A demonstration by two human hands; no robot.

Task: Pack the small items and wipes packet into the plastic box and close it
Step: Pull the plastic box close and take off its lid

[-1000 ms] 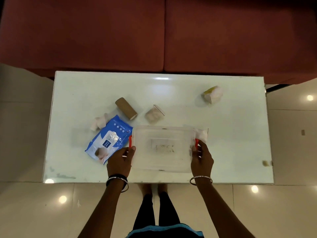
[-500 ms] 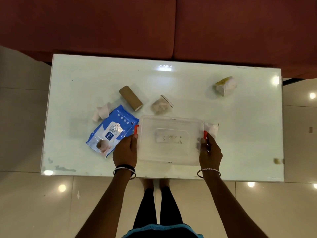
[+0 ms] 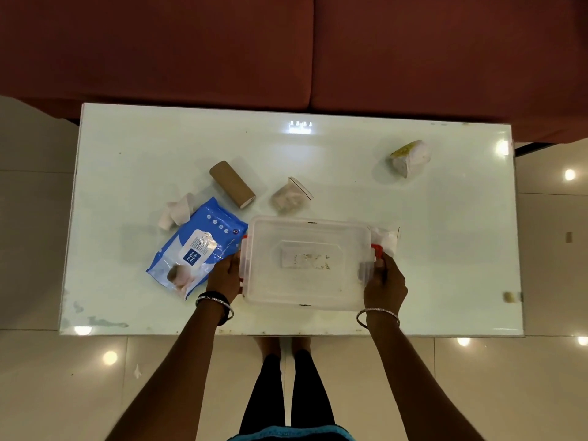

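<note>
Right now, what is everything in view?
plastic box: 1, clear with red latches, table's near edge, lid on
wipes packet: 1, blue, beside box's left end
cardboard tube: 1, brown, behind packet
clear bag: 1, beige contents, behind box
roll: 1, white, left of tube
wrapped bundle: 1, white and yellow, far right
small packet: 1, white, by box's right latch
table: 1, white
sofa: 1, dark red, behind table
left hand: grip on box's left end
right hand: grip on box's right end
</note>
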